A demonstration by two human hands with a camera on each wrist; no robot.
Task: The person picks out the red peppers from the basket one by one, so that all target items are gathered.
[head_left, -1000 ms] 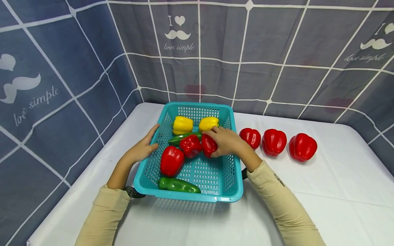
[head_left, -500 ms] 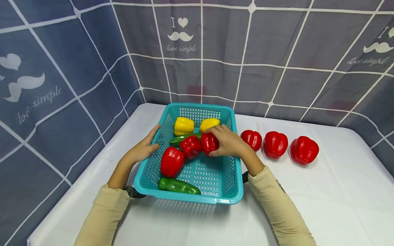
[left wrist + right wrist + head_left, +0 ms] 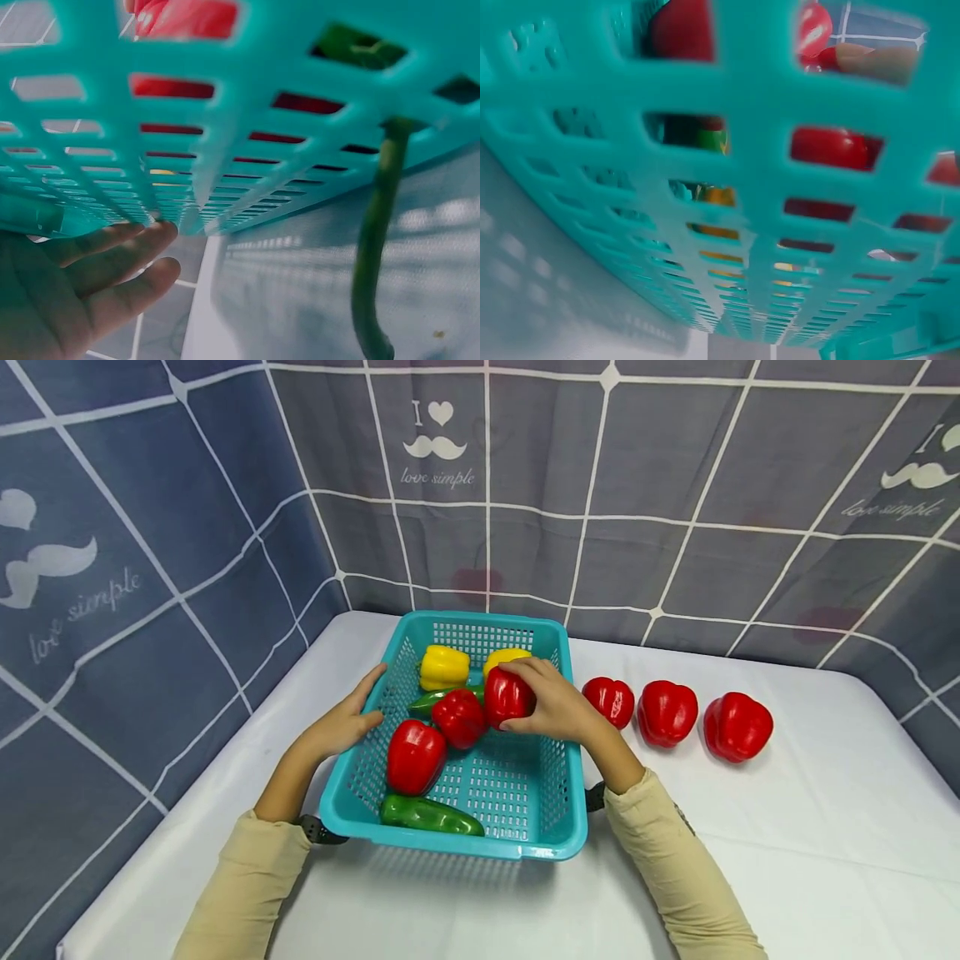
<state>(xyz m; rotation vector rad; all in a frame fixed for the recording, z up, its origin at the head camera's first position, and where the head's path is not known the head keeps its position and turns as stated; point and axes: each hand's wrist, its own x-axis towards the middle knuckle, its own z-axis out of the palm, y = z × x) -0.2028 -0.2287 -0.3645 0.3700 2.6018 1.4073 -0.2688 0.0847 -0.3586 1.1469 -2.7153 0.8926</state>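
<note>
A red bell pepper (image 3: 510, 697) is gripped in my right hand (image 3: 557, 703), thumb on the near side and fingers over the top, inside the teal basket (image 3: 450, 842). Against the basket's left wall rests my left hand (image 3: 341, 718). Its fingers (image 3: 124, 262) lie fairly straight along the outside in the left wrist view. Two more red bell peppers (image 3: 416, 757) lie in the basket, with a yellow bell pepper (image 3: 445, 667) behind. Another yellow pepper (image 3: 504, 658) is partly hidden by the held one. A long green pepper (image 3: 431, 815) lies at the near wall, a second one (image 3: 427, 702) farther back.
Three red bell peppers (image 3: 667, 713) stand in a row on the white table (image 3: 810, 827), right of the basket. A grey checked cloth (image 3: 540, 460) hangs behind and a blue one (image 3: 150, 610) on the left. A green stem (image 3: 375, 247) pokes through the basket wall.
The red pepper in my right hand has risen a little within the basket and moved slightly toward the back, covering more of the yellow pepper. My left hand stays at the basket's side.
</note>
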